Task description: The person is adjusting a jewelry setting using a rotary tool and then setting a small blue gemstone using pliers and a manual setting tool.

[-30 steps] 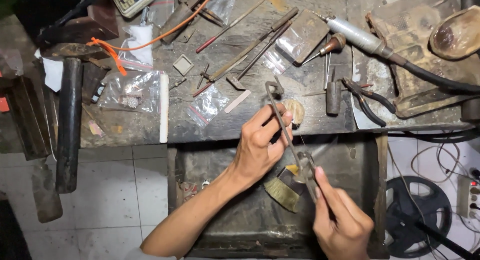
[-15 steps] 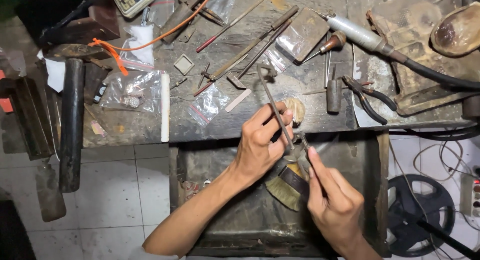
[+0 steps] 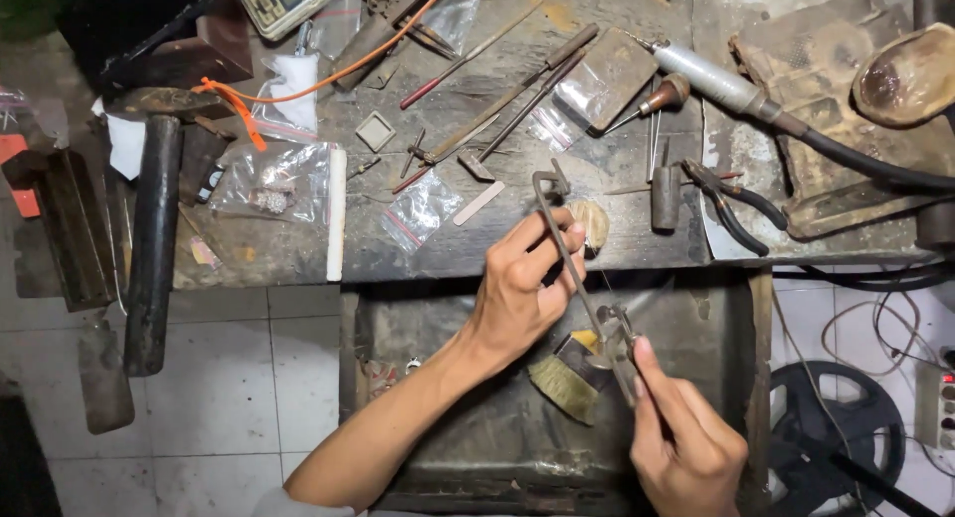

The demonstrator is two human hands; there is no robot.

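Head view looks straight down on a cluttered desk [image 3: 497, 248] with an open drawer [image 3: 477, 417] below its front edge. Over that drawer the left hand [image 3: 522, 288] is closed round the upper run of a slim saw frame [image 3: 572, 258], thumb and fingers pinching the metal bar. The right hand [image 3: 686, 447] is closed on the frame's lower end, forefinger laid along it near the clamp. Whether a small workpiece sits at that clamp is too fine to tell.

To do this well, I judge both grips should stay firm but light, the frame kept steady over the drawer so anything that drops lands inside, and the thin blade kept straight, not twisted.

Inside the drawer lies a brush [image 3: 567, 383] with pale bristles, just beside the frame's lower end, along with dust and small scraps. On the desk, a clear bag [image 3: 274, 179] holds small pale bits; other clear bags [image 3: 423, 208] look nearly empty. At the right rear, a wooden bowl [image 3: 905, 74] shows nothing clear inside. Pliers [image 3: 731, 199] and a hammer [image 3: 154, 238] lie well apart from the hands.
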